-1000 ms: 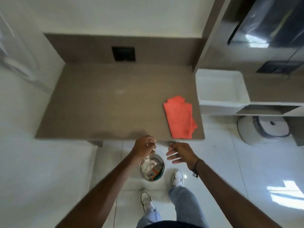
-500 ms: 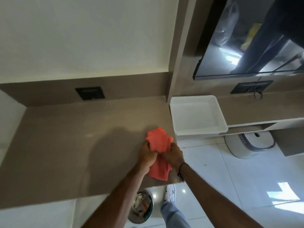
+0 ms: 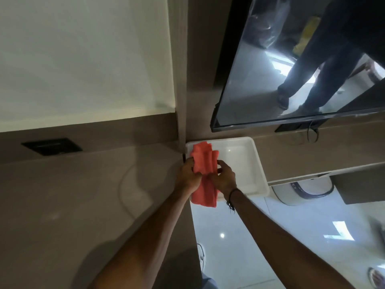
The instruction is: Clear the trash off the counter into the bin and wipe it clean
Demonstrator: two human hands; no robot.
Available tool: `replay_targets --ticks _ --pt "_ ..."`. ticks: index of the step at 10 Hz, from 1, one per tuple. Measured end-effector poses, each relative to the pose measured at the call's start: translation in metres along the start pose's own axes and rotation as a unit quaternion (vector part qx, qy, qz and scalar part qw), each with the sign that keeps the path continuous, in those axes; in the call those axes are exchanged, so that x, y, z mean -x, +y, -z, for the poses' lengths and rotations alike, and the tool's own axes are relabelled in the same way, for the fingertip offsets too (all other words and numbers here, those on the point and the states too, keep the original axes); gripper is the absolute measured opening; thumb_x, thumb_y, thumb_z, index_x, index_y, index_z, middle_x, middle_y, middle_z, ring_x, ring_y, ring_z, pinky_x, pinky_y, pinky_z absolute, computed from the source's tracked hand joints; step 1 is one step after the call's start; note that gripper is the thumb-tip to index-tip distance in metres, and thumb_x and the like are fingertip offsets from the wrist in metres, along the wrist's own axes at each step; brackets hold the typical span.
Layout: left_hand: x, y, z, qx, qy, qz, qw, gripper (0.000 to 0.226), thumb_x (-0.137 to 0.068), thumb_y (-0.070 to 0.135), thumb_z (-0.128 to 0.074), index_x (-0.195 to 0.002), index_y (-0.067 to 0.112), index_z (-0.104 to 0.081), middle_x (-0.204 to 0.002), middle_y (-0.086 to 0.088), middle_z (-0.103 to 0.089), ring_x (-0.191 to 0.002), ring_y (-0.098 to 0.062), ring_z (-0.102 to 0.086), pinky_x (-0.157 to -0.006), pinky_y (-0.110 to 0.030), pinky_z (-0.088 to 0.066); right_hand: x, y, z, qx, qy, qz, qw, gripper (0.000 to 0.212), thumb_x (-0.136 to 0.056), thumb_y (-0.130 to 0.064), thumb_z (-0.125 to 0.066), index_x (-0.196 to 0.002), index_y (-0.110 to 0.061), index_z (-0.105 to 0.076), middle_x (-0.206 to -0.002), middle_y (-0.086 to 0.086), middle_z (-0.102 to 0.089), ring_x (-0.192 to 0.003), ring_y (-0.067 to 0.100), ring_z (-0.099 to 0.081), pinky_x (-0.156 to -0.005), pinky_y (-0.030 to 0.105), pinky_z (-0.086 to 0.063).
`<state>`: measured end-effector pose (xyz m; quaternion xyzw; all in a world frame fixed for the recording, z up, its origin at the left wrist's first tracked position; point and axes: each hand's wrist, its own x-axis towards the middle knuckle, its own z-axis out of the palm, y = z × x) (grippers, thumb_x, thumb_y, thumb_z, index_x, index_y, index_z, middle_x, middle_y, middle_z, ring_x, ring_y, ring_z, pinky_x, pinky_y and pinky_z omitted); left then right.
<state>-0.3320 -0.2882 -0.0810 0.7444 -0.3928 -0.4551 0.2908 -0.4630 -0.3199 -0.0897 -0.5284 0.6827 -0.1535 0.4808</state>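
A folded red cloth (image 3: 205, 163) is held up between both hands, over the right edge of the brown counter (image 3: 83, 205) and the white tray beside it. My left hand (image 3: 187, 176) grips the cloth's left side. My right hand (image 3: 224, 177) grips its middle from the right. The cloth's lower end hangs below my hands. The bin is out of view.
A white plastic tray (image 3: 254, 163) sits right of the counter. A dark screen (image 3: 291, 69) hangs on the wall above it. A black wall socket (image 3: 52, 146) is in the backsplash. A round white device (image 3: 302, 190) stands on the glossy floor.
A second ago my left hand was over the bin below the counter edge. Both hands then took hold of the red cloth and lifted it up and to the right, over the tray.
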Motion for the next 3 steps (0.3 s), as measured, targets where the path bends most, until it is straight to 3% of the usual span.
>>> replay_targets --ticks 1,2,3 --pt "-0.017 -0.004 0.001 -0.088 0.019 0.018 0.996 0.032 -0.088 0.004 -0.063 -0.119 0.008 -0.069 -0.114 -0.014 -0.078 -0.103 -0.033 -0.074 -0.09 -0.039 -0.06 -0.023 0.0 -0.002 0.032 -0.012 -0.035 0.999 0.041 -0.084 -0.025 -0.063 -0.124 -0.027 -0.065 -0.095 -0.001 -0.073 -0.1 0.026 -0.071 -0.088 0.029 -0.054" --pt "-0.016 -0.008 0.008 -0.11 0.036 0.003 0.993 0.029 -0.086 -0.001 -0.064 -0.112 0.007 -0.075 -0.11 -0.013 -0.081 -0.102 -0.029 -0.076 -0.088 -0.031 -0.059 -0.023 0.004 -0.003 0.049 0.001 -0.05 0.998 0.033 -0.082 -0.027 -0.066 -0.115 -0.027 -0.07 -0.104 0.002 -0.077 -0.102 0.026 -0.071 -0.092 0.033 -0.057" --pt "-0.009 -0.009 0.026 -0.117 0.069 -0.023 0.991 0.024 -0.089 0.002 -0.058 -0.096 0.01 -0.079 -0.102 -0.009 -0.082 -0.095 -0.027 -0.077 -0.079 -0.026 -0.057 -0.004 0.001 0.001 0.03 0.072 -0.012 0.997 0.023 -0.08 -0.027 -0.073 -0.102 -0.021 -0.073 -0.101 0.001 -0.076 -0.095 0.024 -0.071 -0.08 0.031 -0.057"
